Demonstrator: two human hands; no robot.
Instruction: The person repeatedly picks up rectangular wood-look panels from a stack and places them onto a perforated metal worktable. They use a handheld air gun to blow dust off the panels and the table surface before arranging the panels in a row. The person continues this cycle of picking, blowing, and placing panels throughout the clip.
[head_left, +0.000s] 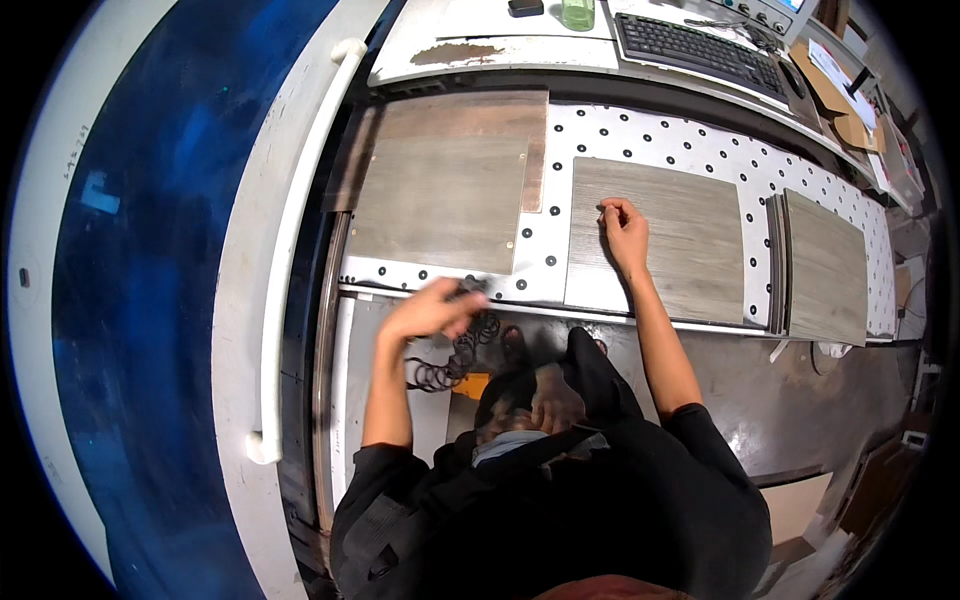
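Observation:
My left hand (432,310) is at the front edge of the table, smeared by motion. Right by its fingers is a blurred dark thing (469,287), and a black coiled hose (436,375) hangs below it; whether the hand grips either is unclear. Over the middle wood-grain panel (690,240), my right hand (625,228) has its fingers curled together near the panel's left part. Something small and dark shows at those fingertips, too small to name. To the left lies another grey-brown panel (440,205) with small round fittings near its corners, partly on a browner board (536,165).
On the right, several panels (830,265) stand stacked on the white table (660,145) dotted with black studs. A keyboard (700,55) and a green glass (578,14) occupy the rear desk. A white rail (290,235) runs along the left beside a blue surface (150,270).

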